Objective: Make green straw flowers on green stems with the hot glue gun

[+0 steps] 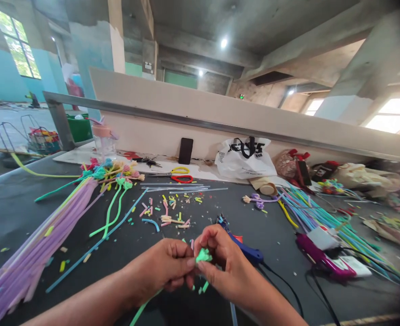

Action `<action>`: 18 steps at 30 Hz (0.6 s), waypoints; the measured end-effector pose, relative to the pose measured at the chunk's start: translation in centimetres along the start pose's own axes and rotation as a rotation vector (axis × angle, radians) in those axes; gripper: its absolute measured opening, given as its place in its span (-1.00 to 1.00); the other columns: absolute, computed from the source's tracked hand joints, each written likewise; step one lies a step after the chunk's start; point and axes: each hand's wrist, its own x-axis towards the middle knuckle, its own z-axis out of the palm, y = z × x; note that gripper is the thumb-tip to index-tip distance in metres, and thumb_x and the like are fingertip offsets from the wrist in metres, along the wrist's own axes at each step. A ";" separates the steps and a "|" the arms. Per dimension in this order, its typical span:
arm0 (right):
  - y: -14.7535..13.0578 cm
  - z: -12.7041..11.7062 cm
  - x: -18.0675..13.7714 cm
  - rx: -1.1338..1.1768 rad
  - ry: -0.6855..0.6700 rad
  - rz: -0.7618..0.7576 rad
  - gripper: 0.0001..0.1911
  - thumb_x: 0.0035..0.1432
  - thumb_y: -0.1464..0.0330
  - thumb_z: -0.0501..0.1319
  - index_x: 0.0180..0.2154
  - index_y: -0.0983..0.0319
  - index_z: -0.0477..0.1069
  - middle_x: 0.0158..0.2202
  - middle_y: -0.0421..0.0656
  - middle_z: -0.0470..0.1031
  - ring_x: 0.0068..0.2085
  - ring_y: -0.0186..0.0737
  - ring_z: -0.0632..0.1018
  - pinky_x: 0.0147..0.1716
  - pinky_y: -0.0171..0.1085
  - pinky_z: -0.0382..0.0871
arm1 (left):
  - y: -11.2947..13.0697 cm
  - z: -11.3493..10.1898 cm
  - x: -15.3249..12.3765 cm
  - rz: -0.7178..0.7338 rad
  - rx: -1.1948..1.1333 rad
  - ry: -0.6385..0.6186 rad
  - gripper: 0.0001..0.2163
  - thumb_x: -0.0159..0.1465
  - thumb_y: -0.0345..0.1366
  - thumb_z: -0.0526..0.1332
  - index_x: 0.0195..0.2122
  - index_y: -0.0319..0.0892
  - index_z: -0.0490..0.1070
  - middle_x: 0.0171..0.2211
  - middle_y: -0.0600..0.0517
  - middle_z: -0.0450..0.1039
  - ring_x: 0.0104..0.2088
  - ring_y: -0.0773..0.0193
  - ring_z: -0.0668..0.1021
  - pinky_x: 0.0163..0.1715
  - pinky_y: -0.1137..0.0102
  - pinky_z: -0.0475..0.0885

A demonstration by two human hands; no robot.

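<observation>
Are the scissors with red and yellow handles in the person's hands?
No, the scissors lie farther back on the table, while the left hand and right hand meet at a small green piece.

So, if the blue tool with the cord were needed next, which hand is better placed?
Probably the right hand: the blue tool lies just beside it. The left hand is farther off, and both are busy at the green piece.

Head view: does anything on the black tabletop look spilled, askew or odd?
Yes: short pink, yellow and cream fuzzy stem pieces lie strewn across the black tabletop beyond the left hand and right hand, and a long blue fuzzy stem lies apart from the purple fuzzy bundle. Loose beside gathered stems, they look untidy.
</observation>
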 end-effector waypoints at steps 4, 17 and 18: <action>0.4 -0.5 -0.2 0.100 -0.007 0.047 -0.67 0.05 0.47 0.17 -0.14 0.14 0.17 -0.35 -0.24 0.34 -0.35 -0.32 0.41 -0.40 -0.33 0.26 | -0.6 -0.4 0.3 0.015 -0.033 0.032 -0.65 0.07 -0.02 0.24 -0.53 -0.25 0.32 -0.66 0.13 0.32 -0.75 0.56 0.12 -0.72 0.53 -0.07; 1.2 -0.2 0.4 0.021 0.138 0.092 -0.82 -0.07 0.56 0.12 -0.38 0.20 0.27 -0.45 -0.27 0.28 -0.47 -0.40 0.31 -0.50 -0.39 0.20 | -0.7 -0.3 0.4 -0.026 0.005 -0.009 -0.66 0.13 0.00 0.19 -0.43 -0.23 0.30 -0.62 0.15 0.32 -0.74 0.57 0.11 -0.73 0.55 -0.07; 1.1 -0.3 0.3 0.024 0.133 0.097 -0.81 -0.08 0.56 0.11 -0.38 0.20 0.26 -0.46 -0.28 0.28 -0.48 -0.40 0.31 -0.50 -0.39 0.19 | -0.5 -0.3 0.3 -0.026 0.002 -0.019 -0.65 0.16 0.00 0.16 -0.45 -0.24 0.30 -0.63 0.15 0.31 -0.73 0.57 0.11 -0.72 0.55 -0.05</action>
